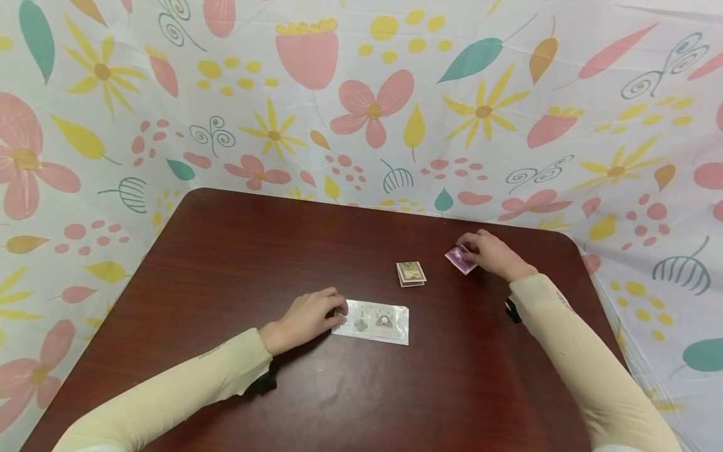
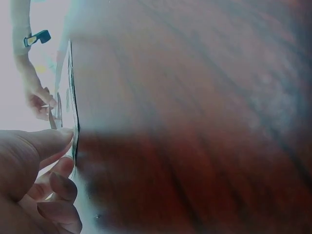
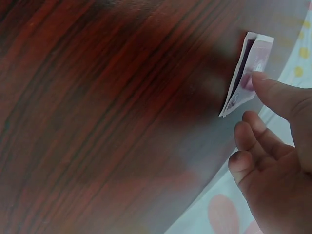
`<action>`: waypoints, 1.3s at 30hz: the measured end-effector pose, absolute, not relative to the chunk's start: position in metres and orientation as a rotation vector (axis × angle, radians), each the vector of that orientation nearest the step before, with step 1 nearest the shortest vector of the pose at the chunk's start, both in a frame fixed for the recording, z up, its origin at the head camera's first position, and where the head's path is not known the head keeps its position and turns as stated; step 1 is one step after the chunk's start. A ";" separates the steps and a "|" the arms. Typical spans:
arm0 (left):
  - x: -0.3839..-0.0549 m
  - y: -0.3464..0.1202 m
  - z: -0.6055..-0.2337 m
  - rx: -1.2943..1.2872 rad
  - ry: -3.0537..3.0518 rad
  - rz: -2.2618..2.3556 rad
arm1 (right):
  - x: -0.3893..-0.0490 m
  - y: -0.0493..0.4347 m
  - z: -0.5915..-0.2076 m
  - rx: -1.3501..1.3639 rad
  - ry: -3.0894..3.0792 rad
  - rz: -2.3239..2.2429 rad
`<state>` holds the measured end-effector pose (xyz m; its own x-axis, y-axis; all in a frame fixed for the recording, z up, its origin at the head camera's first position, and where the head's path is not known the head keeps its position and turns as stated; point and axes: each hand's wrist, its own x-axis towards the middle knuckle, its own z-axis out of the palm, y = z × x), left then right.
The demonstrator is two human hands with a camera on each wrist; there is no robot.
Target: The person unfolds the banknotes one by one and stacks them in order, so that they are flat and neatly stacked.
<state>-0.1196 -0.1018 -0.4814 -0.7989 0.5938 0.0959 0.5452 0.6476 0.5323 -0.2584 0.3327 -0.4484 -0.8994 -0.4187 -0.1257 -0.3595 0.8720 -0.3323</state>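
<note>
A flat, shiny white packet (image 1: 369,321) with small cartoon pictures lies in the middle of the table in the head view. My left hand (image 1: 307,317) pinches its left end between thumb and fingers. In the left wrist view the packet (image 2: 74,97) appears almost edge-on, the left thumb (image 2: 53,141) against it. Farther back at the right, my right hand (image 1: 497,252) holds a small purple folded paper (image 1: 459,260) by its edge. The right wrist view has the right thumb (image 3: 275,92) on the purple face of that paper (image 3: 253,58); the index finger is hidden.
A small olive-and-cream folded paper (image 1: 411,274) sits between the packet and the purple one. The dark red-brown wooden table (image 1: 271,245) ends at a floral-patterned cloth (image 1: 373,94) hanging behind it and along both sides.
</note>
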 end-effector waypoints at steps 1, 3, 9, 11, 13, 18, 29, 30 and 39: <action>-0.120 -0.102 -0.481 0.962 2.771 0.852 | -0.258 0.334 -0.448 -0.588 2.846 -0.458; -0.120 -0.102 -0.481 0.965 2.773 0.852 | -0.258 0.336 -0.449 -0.569 2.843 -0.468; -0.120 -0.102 -0.481 0.965 2.770 0.853 | -0.257 0.345 -0.453 -0.440 2.834 -0.490; -0.120 -0.101 -0.481 0.965 2.769 0.853 | -0.256 0.347 -0.453 -0.401 2.829 -0.515; -0.119 -0.101 -0.481 0.963 2.771 0.852 | -0.254 0.350 -0.454 -0.359 2.823 -0.548; -0.119 -0.101 -0.480 0.958 2.771 0.853 | -0.249 0.355 -0.455 -0.277 2.825 -0.626; -0.120 -0.101 -0.481 0.933 2.775 0.856 | -0.230 0.354 -0.456 -0.151 2.845 -0.768; -0.120 -0.100 -0.481 0.934 2.774 0.854 | -0.227 0.353 -0.456 -0.130 2.852 -0.787; -0.118 -0.100 -0.481 0.927 2.784 0.843 | -0.200 0.337 -0.454 -0.072 2.907 -0.962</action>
